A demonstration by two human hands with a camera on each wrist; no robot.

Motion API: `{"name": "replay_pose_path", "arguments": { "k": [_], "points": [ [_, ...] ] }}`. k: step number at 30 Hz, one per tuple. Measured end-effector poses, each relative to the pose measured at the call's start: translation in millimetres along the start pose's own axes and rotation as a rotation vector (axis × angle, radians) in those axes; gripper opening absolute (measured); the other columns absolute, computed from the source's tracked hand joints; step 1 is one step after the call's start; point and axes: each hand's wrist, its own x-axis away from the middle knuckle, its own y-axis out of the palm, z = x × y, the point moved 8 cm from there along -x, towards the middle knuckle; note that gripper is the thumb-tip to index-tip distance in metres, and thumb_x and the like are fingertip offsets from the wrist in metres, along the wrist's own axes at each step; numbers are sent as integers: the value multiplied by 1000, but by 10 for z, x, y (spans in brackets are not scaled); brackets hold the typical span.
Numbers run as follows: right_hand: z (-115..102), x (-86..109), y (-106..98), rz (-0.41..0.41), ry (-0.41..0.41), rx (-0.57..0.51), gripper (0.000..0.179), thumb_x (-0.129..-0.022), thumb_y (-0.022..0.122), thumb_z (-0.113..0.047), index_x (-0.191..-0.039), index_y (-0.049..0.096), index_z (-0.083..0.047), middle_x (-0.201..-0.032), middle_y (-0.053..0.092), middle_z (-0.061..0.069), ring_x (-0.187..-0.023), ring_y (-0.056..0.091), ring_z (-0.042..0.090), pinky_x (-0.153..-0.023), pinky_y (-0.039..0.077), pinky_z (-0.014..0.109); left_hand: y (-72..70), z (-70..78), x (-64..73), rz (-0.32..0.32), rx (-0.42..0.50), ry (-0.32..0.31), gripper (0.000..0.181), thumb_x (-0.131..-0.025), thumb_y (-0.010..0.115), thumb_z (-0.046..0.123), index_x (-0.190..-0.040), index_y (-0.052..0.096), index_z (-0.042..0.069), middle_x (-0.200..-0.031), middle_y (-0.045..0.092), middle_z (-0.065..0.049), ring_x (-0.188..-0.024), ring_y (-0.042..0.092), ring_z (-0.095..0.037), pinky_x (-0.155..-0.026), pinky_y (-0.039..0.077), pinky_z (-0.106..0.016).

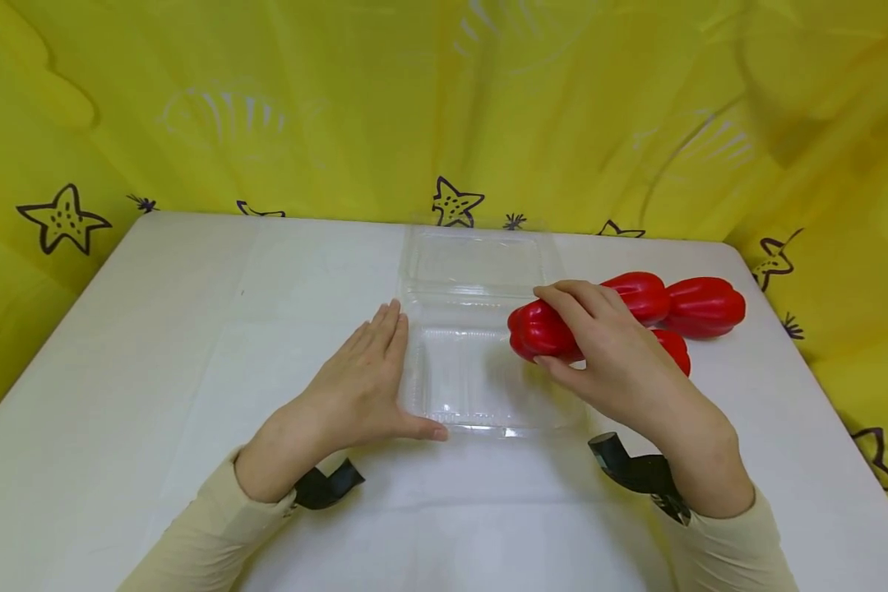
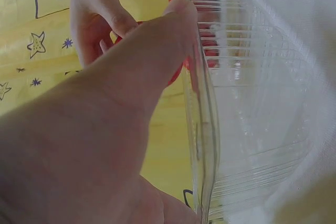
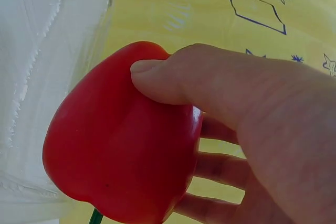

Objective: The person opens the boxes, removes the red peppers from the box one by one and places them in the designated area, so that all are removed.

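A clear plastic clamshell box (image 1: 462, 423) lies on the table with its lid (image 1: 481, 256) folded back. My left hand (image 1: 351, 390) rests against the box's left side, fingers straight, thumb stretched along the front rim (image 2: 205, 145). Over the box's right part, my right hand (image 1: 610, 349) grips a red bell pepper (image 1: 540, 329). In the right wrist view the thumb lies across this pepper (image 3: 121, 140), fingers behind it, and a green stem (image 3: 96, 216) shows below. Beyond the right hand lie other red bell peppers (image 1: 706, 307), partly hidden by it.
The white table (image 1: 118, 411) ends at a yellow curtain (image 1: 355, 107) printed with stars and fish, which hangs behind and at the sides. A black strap piece (image 1: 329, 485) sits at the left wrist, another black mount (image 1: 632, 469) at the right.
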Motion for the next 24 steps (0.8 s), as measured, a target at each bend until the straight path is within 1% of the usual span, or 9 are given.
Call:
{"name": "replay_pose_path", "arguments": {
  "k": [6,10,13,19,24],
  "points": [
    [58,48,-95,39,1,14,68,-80,82,-17,-140,52,-9,-136,53,10,-124,48,30,-84,59,50,-2,10,3,8,-1,9,140,-64,74,77,-155,11,-9,-165,5,-24,-155,8,-35,-126,15,-48],
    [126,115,-176,68,4,19,68,-79,81,-14,-140,51,-9,-137,52,11,-126,46,31,-86,58,52,-2,16,5,7,0,12,140,-64,75,77,-155,11,-9,-165,6,-24,-155,8,-36,-126,15,-49],
    [193,185,-240,90,9,18,69,-79,81,-12,-141,52,-9,-138,52,11,-128,44,31,-87,57,54,5,7,17,-3,-4,2,141,-64,73,78,-155,10,-8,-165,4,-23,-155,7,-34,-126,15,-48],
    [360,270,-324,111,52,20,71,-76,83,-10,-140,52,-9,-138,51,13,-125,44,37,-82,55,62,-1,6,18,9,-2,7,140,-65,73,78,-155,11,-9,-165,5,-24,-155,7,-34,-126,15,-48],
    [511,317,-367,107,121,16,70,-77,82,-9,-139,51,-9,-140,49,14,-127,41,38,-81,53,67,-5,15,12,11,1,9,140,-65,74,78,-155,11,-9,-165,5,-24,-155,8,-35,-126,15,-48]
  ]
}}
